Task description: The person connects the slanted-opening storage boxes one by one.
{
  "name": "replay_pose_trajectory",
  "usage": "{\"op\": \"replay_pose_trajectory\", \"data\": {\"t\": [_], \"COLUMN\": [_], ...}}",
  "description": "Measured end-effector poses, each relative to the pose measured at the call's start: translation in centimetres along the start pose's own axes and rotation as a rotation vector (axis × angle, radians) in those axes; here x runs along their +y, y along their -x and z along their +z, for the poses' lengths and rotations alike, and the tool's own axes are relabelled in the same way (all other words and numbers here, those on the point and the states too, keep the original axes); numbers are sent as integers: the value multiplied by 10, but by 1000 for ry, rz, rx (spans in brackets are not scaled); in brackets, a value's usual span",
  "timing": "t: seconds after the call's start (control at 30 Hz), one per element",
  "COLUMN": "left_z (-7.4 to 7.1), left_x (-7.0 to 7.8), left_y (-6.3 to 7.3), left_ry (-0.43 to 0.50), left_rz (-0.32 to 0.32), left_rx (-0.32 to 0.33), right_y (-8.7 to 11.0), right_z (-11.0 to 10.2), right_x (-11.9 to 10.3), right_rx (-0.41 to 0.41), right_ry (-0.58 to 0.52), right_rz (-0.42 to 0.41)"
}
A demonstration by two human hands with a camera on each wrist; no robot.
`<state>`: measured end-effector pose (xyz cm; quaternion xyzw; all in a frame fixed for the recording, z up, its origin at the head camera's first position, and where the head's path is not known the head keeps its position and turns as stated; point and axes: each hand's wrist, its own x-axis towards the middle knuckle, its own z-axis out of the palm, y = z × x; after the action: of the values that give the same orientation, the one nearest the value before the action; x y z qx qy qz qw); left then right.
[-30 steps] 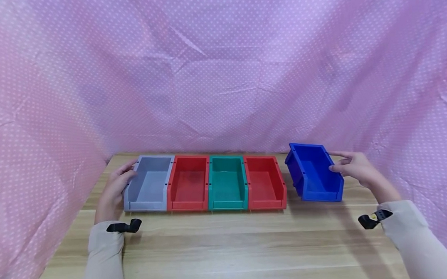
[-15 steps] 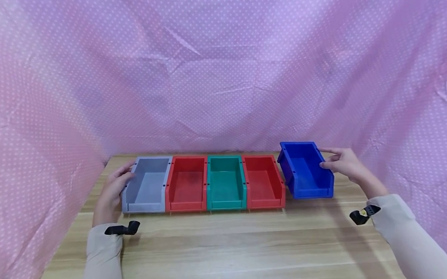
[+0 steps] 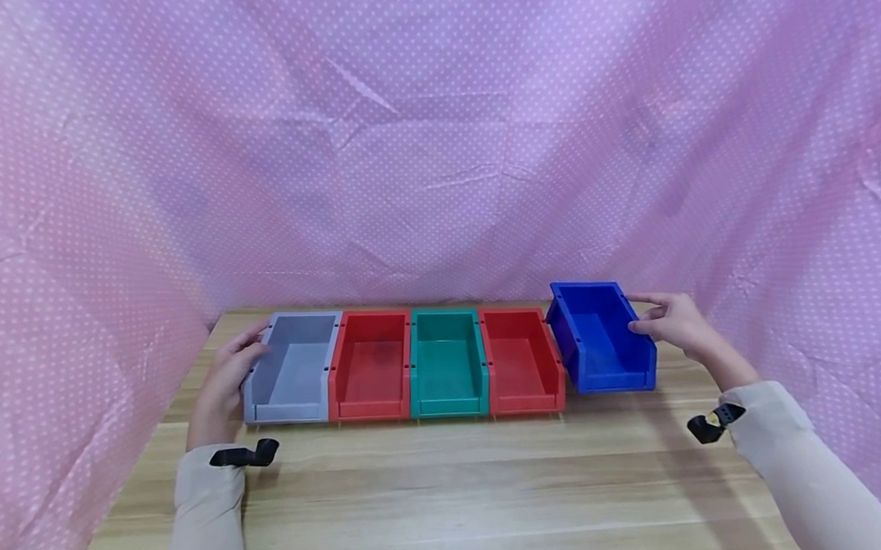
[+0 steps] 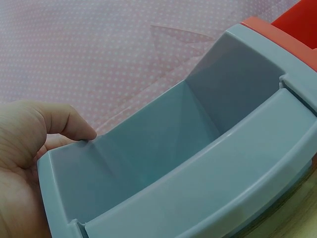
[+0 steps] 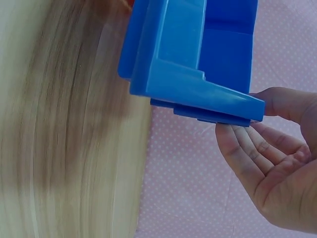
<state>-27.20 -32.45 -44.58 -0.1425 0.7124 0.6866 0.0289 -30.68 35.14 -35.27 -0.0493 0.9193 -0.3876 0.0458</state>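
My left hand (image 3: 227,377) holds the left wall of a grey storage bin (image 3: 294,369), its thumb hooked over the rim in the left wrist view. Joined in a row to its right are a red bin (image 3: 372,369), a green bin (image 3: 449,366) and a second red bin (image 3: 523,364). My right hand (image 3: 680,325) pinches the right wall of a blue bin (image 3: 606,338), thumb on the inner side and fingers (image 5: 242,153) against the outside. The blue bin looks lifted off the table, close beside the right red bin; whether they touch, I cannot tell.
The bins stand near the back of a wooden table (image 3: 461,489). A pink dotted cloth (image 3: 446,144) hangs behind and at both sides. Each sleeve carries a black wrist camera mount (image 3: 244,453).
The blue bin has moved left in my right hand, closing most of the gap to the right red bin. My left hand keeps its hold on the grey bin.
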Motion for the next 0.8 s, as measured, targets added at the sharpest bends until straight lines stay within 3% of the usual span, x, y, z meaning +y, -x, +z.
{"op": "replay_pose_trajectory", "data": {"t": [0.13,0.5,0.8], "left_z": [1,3,2], "left_x": [2,3,1], "left_y": [3,5,3], "left_ry": [77,70,71], "left_rz": [-35,-35,-21], "left_rx": [-6,10,10], "right_y": [-1,0,-1], "right_z": [2,1,4], "right_x": [2,5,5], "right_rx": [-7,12,-23], "right_ry": [2,-16,-17], "right_rz": [-14,-4,1]}}
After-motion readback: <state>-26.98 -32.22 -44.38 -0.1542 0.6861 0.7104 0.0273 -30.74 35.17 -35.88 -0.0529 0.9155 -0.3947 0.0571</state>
